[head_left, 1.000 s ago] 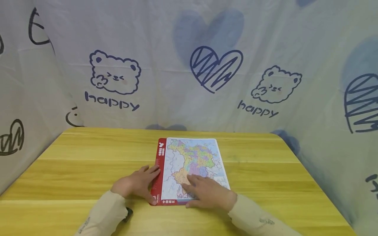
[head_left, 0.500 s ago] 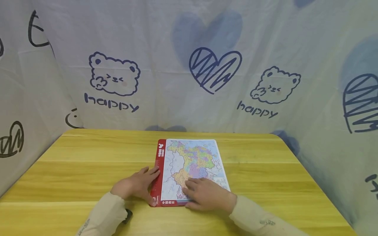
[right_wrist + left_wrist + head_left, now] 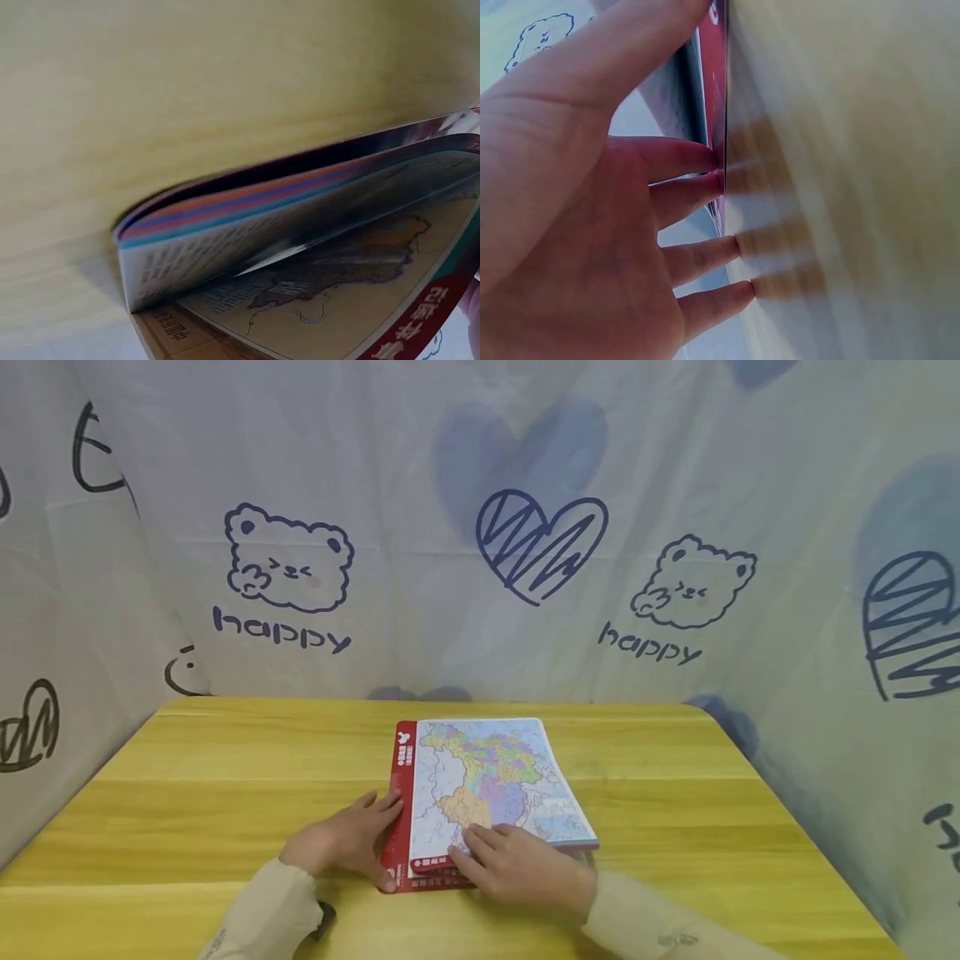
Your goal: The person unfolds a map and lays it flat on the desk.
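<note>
An atlas booklet (image 3: 480, 777) with a red left margin and a coloured map lies on the wooden table, open at a map page. My right hand (image 3: 521, 868) holds the near edge of that page, fingers over the map. The page's near right corner is raised, and layered page edges (image 3: 225, 214) with coloured stripes part beneath it in the right wrist view. My left hand (image 3: 341, 839) rests spread at the red margin, thumb at the near left corner. In the left wrist view its fingers (image 3: 709, 251) are extended, tips at the booklet's edge and the tabletop.
The yellow wood-grain table (image 3: 225, 777) extends on both sides of the booklet. A pale curtain (image 3: 420, 635) with bears and hearts hangs behind it and along the sides. A small black object (image 3: 322, 920) shows by my left sleeve.
My right hand has shifted slightly left and lifted the near right part of the page, which lay flat before. My left hand stays at the margin. The head view has tilted a little upward.
</note>
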`<state>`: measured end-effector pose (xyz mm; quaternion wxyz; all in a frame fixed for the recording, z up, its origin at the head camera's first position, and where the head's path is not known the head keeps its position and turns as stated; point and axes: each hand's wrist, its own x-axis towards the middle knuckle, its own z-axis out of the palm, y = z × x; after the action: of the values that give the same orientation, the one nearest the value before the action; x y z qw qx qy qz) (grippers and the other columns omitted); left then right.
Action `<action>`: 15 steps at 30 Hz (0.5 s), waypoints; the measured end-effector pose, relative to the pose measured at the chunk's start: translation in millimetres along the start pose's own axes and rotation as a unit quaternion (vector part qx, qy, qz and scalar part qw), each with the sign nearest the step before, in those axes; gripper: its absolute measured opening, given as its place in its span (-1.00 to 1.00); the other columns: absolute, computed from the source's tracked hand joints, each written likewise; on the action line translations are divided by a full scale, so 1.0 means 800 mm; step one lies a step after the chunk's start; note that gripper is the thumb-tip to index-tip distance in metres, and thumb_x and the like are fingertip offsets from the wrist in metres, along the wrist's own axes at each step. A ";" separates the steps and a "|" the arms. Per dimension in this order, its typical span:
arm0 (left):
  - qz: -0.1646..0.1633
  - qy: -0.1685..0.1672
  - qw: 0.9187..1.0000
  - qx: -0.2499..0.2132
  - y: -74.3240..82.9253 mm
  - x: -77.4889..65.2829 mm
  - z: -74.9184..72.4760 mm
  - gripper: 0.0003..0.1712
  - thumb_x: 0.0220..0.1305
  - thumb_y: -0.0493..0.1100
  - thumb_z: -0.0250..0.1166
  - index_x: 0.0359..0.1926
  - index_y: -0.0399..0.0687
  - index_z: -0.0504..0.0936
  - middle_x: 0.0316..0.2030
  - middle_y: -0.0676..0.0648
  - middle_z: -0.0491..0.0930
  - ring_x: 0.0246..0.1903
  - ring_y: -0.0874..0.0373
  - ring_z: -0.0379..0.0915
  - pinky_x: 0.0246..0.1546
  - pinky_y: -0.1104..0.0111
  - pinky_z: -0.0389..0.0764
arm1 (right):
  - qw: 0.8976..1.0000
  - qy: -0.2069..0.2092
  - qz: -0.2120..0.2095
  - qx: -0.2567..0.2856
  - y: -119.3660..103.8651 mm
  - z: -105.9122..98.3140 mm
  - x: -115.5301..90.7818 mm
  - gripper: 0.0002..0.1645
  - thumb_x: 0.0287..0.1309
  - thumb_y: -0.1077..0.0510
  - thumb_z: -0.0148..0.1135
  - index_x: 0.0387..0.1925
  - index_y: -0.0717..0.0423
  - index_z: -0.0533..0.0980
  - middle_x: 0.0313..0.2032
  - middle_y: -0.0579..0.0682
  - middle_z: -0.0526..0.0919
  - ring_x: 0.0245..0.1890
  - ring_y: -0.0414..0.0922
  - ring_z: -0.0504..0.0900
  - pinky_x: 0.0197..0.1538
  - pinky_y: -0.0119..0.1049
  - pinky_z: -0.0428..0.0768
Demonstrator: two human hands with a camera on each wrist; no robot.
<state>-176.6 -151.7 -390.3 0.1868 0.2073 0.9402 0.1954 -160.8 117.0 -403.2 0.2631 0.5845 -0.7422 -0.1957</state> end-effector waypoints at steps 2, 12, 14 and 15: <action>0.004 0.001 1.000 0.000 -0.001 0.001 0.001 0.26 -0.24 0.08 0.63 0.40 -0.36 0.19 0.45 -0.28 0.01 0.38 -0.40 -0.17 0.24 -0.22 0.15 | 1.000 0.002 0.004 -0.005 0.001 -0.002 -0.003 -0.48 0.33 -0.15 0.07 0.15 0.08 0.49 -0.02 0.07 0.64 -0.03 -0.10 0.64 -0.12 -0.35 0.63; 0.010 0.005 1.000 -0.005 -0.005 0.001 0.003 0.26 -0.25 0.09 0.63 0.40 -0.36 0.20 0.45 -0.29 0.01 0.38 -0.41 -0.17 0.26 -0.21 0.13 | 0.997 0.063 0.029 -0.022 0.012 -0.003 -0.011 -0.58 0.51 0.17 -0.28 0.08 0.09 0.52 -0.03 0.01 0.66 -0.04 -0.13 0.64 -0.16 -0.34 0.63; 0.014 0.004 1.000 -0.005 -0.005 0.001 0.003 0.26 -0.24 0.09 0.63 0.40 -0.37 0.19 0.45 -0.29 0.01 0.38 -0.41 -0.18 0.26 -0.21 0.13 | 0.995 0.088 0.041 -0.029 0.016 -0.004 -0.014 -0.50 0.53 0.23 -0.41 0.01 0.10 0.55 -0.09 -0.01 0.67 -0.11 -0.16 0.65 -0.22 -0.36 0.62; 0.015 0.005 1.000 -0.005 -0.005 0.001 0.002 0.26 -0.24 0.09 0.63 0.40 -0.37 0.19 0.45 -0.29 0.01 0.37 -0.41 -0.17 0.26 -0.20 0.14 | 0.993 0.099 0.047 -0.033 0.018 -0.003 -0.016 -0.46 0.54 0.25 -0.45 -0.03 0.10 0.56 -0.13 -0.02 0.68 -0.15 -0.16 0.66 -0.25 -0.37 0.62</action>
<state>-177.7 -153.8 -393.9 0.1804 0.2200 0.9369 0.2034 -168.0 133.0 -394.3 0.3633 0.5563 -0.7324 -0.1488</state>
